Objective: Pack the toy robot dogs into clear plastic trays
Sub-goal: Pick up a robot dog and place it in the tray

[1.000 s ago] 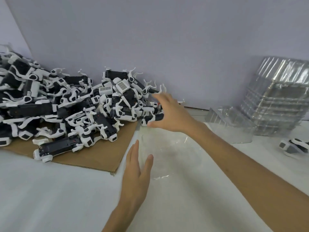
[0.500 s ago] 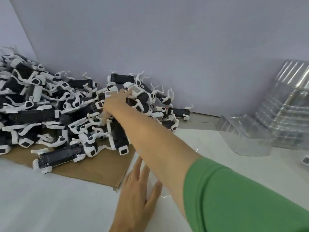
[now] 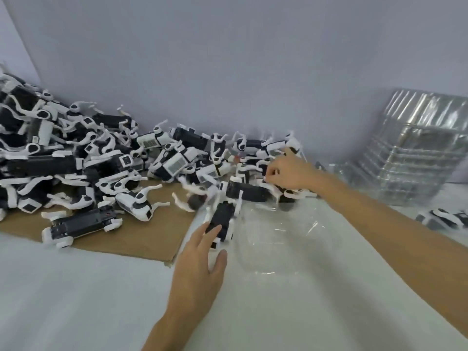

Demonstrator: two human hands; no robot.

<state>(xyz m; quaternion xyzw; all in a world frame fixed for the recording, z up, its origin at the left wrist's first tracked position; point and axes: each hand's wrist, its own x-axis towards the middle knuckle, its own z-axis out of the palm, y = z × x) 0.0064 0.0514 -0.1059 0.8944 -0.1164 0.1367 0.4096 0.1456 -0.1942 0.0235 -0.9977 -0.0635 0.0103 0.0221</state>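
Observation:
A big heap of black-and-white toy robot dogs (image 3: pixel 76 163) lies on a sheet of cardboard (image 3: pixel 141 236) at the left. In front of me on the white table rests a clear plastic tray (image 3: pixel 278 239), hard to make out. One dog (image 3: pixel 221 219) lies at the tray's left edge, and the straight fingers of my left hand (image 3: pixel 200 262) touch it. At the right end of the heap, my right hand (image 3: pixel 291 173) has its fingers curled round a white part of a dog (image 3: pixel 249 192). Blur hides the exact hold.
A tall stack of clear trays (image 3: pixel 417 153) leans at the back right against the grey wall. A single dog (image 3: pixel 445 219) lies on the table in front of that stack. White table surface (image 3: pixel 88 300) spreads out in the foreground.
My right hand swept from the middle of the heap to its right end, dragging several dogs toward the tray. One dog now lies at the tray's left edge under my left fingers.

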